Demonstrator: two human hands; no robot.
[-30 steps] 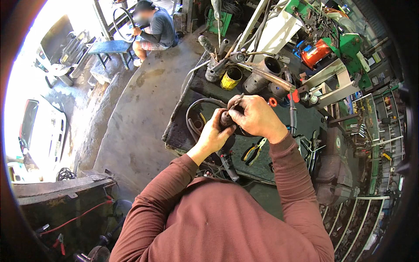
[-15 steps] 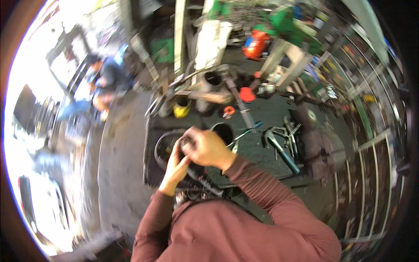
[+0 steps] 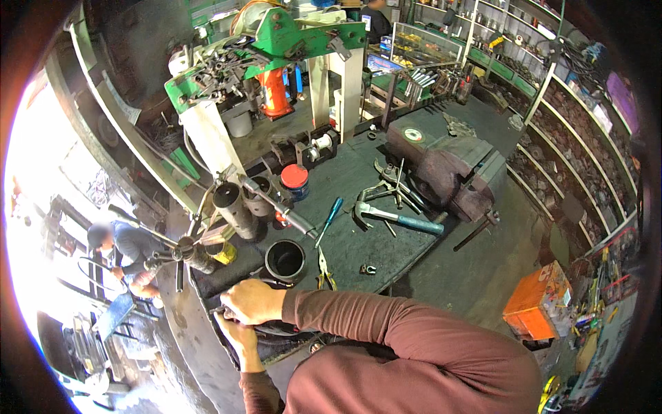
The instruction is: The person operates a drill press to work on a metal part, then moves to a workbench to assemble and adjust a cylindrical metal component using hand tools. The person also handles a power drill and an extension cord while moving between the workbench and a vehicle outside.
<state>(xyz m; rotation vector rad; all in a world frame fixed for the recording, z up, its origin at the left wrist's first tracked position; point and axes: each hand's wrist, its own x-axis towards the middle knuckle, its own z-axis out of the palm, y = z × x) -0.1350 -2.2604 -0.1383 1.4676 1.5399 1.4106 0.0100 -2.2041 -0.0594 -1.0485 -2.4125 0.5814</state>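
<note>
My right hand [image 3: 254, 302] is closed at the near left corner of the dark workbench, its fingers curled over a small dark part [image 3: 229, 314]. From below, my left hand [image 3: 238, 339] grips the same part. Most of it is hidden by my fingers, so its kind cannot be made out. Just beyond my hands stands an open dark metal cylinder [image 3: 285, 261]. Long-nose pliers [image 3: 323, 269] with yellow handles lie to its right, and a blue-handled screwdriver [image 3: 329, 222] is farther back. A claw hammer [image 3: 407, 219] with a blue grip rests beside a gear puller [image 3: 393, 188].
A heavy bench vise [image 3: 455, 169] is at the bench's right. Behind the cylinder stand a red-lidded jar [image 3: 295, 178], metal tubes [image 3: 234, 209] and a yellow can [image 3: 222, 252]. An orange box [image 3: 538, 300] is at right. Another person [image 3: 127, 252] is at far left.
The view has swung toward the right, bringing the vise and shelves into fuller sight. My hands now appear lower and farther left, still together around the small dark part.
</note>
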